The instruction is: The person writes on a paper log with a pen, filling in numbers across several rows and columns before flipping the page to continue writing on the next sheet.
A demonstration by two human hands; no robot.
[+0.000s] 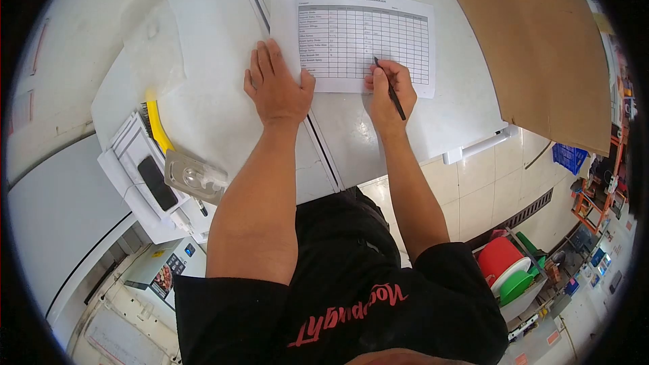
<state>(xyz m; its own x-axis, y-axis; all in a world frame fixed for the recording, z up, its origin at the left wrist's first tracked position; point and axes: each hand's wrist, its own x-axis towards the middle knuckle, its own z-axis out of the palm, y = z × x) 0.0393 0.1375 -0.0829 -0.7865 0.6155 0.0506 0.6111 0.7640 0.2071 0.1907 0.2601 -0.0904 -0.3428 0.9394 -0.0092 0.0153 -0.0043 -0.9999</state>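
Note:
A printed form with a table grid (399, 40) lies on the white surface, on top of other paper sheets. Its heading reads "CATATAN PEMASAKAN", and some cells carry small handwritten marks. My right hand (391, 98) grips a black pen (396, 103) over the lower part of the grid, its tip near the paper. My left hand (277, 88) lies flat with the fingers stretched out, its thumb at the form's lower left edge.
To the left lie a yellow-handled brush (159, 128), a dark phone (157, 182) on papers and a clear-lidded container (196, 176). A large cardboard sheet (534, 40) covers the right side. A crate with red and green items (507, 267) stands on the floor.

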